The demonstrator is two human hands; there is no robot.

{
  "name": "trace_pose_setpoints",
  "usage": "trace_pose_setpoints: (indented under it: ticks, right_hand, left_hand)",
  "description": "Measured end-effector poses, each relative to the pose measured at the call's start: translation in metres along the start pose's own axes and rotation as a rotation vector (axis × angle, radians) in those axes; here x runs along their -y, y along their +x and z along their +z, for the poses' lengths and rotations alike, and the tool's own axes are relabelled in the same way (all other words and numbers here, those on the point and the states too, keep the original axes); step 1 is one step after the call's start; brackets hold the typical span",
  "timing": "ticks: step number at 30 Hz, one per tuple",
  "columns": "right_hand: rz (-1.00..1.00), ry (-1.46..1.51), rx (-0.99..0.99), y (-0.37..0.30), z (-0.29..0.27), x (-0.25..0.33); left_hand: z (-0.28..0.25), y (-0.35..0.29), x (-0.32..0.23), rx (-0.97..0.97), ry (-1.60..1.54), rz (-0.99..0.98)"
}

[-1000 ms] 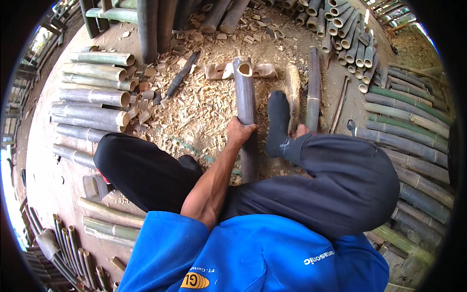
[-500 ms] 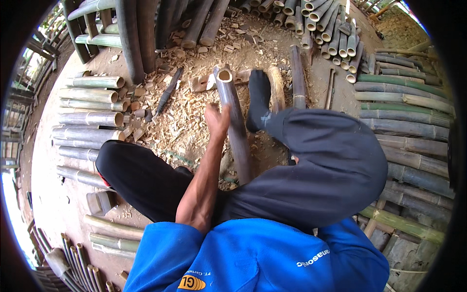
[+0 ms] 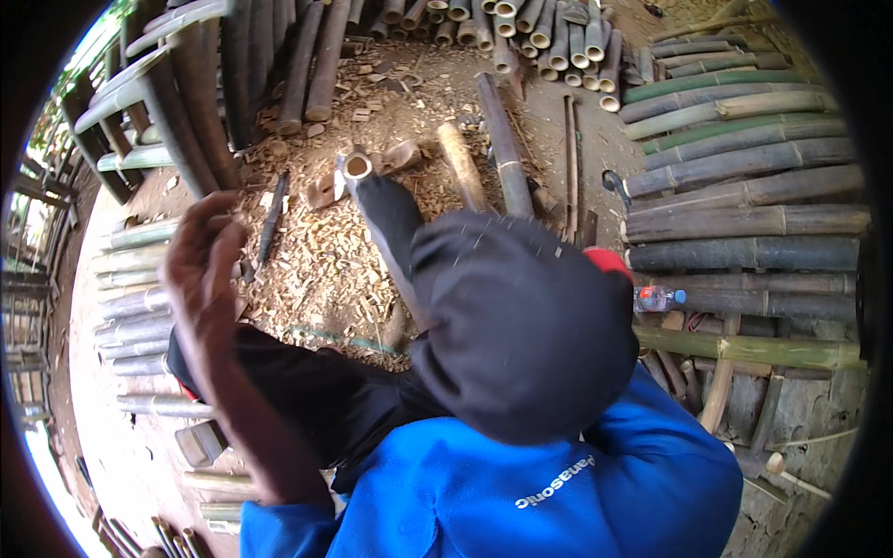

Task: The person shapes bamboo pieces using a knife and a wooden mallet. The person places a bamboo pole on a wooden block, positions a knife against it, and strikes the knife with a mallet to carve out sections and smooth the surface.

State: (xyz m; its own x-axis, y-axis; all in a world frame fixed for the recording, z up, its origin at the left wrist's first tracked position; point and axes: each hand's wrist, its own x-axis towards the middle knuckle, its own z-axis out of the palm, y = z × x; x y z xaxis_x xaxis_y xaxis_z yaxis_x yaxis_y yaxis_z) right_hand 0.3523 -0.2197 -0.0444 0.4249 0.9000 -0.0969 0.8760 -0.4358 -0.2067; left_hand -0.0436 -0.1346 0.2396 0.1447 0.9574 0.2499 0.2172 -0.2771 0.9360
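Note:
My left hand (image 3: 203, 256) is raised at the left, its fingers loosely curled and apart with nothing in them. It is nearest to the row of cut bamboo pieces on that side. A bamboo tube (image 3: 396, 270) lies on the wood chips in front of me, its hollow end pointing away. My black-socked foot (image 3: 389, 209) covers part of that tube near the far end. Beside the far end is a rough wooden block (image 3: 402, 156). My right hand is out of sight; the raised knee (image 3: 530, 325) hides much of that side.
A dark slim tool (image 3: 273, 219) lies on the chips at left. A pale pole (image 3: 460, 167) and a dark bamboo length (image 3: 505, 149) lie farther off. Bamboo poles (image 3: 744, 205) are laid out at right, near a plastic bottle (image 3: 659, 298). Stacked tubes (image 3: 558, 42) stand at the back.
My left hand has moved off the bamboo tube, to the left. The foot now lies over the tube, and my right knee has shifted toward the middle. The view has turned rightward.

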Motion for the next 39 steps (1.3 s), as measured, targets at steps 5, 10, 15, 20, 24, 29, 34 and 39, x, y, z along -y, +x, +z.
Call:
trace_pose_setpoints:
  ticks: [5,10,15,20,24,29,34,39]
  right_hand:
    - [-0.024,0.133,0.146,0.007,-0.022,-0.004]
    - [0.274,0.772,-0.048,0.029,-0.080,-0.064]
    - [0.223,0.158,-0.202,0.061,-0.057,-0.154]
    - [0.214,0.132,0.052,0.095,-0.046,-0.123]
    - [0.186,-0.013,0.071,0.103,-0.041,-0.119]
    - [0.074,-0.239,-0.120,0.080,-0.057,-0.135]
    - [0.206,0.553,-0.317,0.042,-0.089,-0.170]
    - [0.187,1.349,-0.382,0.032,-0.143,-0.120]
  left_hand:
    - [-0.101,-0.007,0.050,-0.001,0.764,0.037]
    - [-0.161,-0.039,0.070,0.211,0.744,-0.563]
    - [-0.150,-0.049,0.074,0.184,0.844,-0.472]
    - [-0.143,-0.052,0.061,0.103,0.869,-0.555]
    - [-0.147,-0.062,0.061,-0.015,0.946,-0.397]
    - [-0.128,-0.068,0.036,-0.058,0.927,-0.565]
    - [-0.134,-0.091,0.040,-0.180,0.962,-0.469]
    - [-0.109,-0.095,0.028,-0.240,0.954,-0.425]
